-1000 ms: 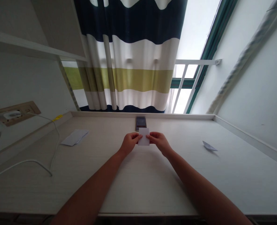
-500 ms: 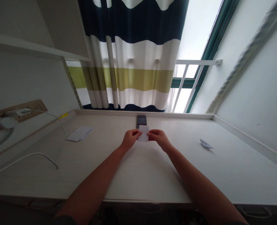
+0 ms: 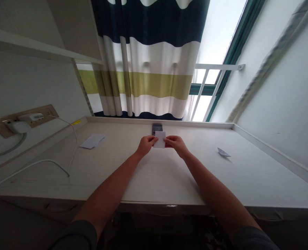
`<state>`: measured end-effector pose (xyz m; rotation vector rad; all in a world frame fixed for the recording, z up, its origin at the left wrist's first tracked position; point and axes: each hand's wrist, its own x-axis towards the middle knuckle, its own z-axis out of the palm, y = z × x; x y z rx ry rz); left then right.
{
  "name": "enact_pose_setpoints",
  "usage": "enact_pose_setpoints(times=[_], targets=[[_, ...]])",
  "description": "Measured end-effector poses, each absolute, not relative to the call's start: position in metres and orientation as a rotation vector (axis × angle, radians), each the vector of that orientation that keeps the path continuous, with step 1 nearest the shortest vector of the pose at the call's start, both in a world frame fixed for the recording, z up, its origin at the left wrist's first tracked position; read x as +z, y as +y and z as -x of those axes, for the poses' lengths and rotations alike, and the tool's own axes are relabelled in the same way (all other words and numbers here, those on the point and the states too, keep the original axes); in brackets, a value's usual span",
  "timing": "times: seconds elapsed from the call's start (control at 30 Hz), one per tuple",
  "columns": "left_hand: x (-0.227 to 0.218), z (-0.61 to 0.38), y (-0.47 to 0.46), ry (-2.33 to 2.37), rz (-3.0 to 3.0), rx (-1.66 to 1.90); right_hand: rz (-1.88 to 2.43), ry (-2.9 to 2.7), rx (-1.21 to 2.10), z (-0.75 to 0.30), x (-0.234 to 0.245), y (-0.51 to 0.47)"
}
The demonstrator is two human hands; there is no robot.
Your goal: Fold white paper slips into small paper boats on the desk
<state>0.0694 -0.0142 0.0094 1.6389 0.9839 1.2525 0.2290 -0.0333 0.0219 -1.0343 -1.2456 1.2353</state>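
Both bare hands meet at the middle of the far half of the desk (image 3: 260,180), and between them sits a white card (image 3: 159,139), pinched upright-looking in the view. Its long axis runs roughly 12 to 6, pointing away from the person, so the grip falls across its short width. The left hand (image 3: 144,146) closes on the edge at 9 o'clock, the right hand (image 3: 175,145) on the edge at 3 o'clock. Fingers on both sides are together and clamped on the card, and neither hand sits clearly nearer to it. Exactly how the thumbs lie is hidden.

At 12 o'clock from the card, a dark phone (image 3: 157,128) lies just behind it, its near end covered by the card; whether they touch, I cannot tell. A folded white paper (image 3: 92,141) lies well apart at about 9 o'clock, with a small folded paper piece (image 3: 223,152) at 3. A white cable (image 3: 36,165) curves over the desk toward a wall socket strip (image 3: 23,121) at 10 o'clock. Beyond the desk hangs a striped curtain (image 3: 146,80) — navy, white and olive.
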Motion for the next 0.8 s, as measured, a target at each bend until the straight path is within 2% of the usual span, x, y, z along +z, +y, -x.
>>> enact_pose_setpoints(times=[0.8], targets=[[0.0107,-0.0701,-0.0155,0.976,-1.677,1.286,1.080,-1.243,1.216,-0.2265,0.0260,-0.0366]])
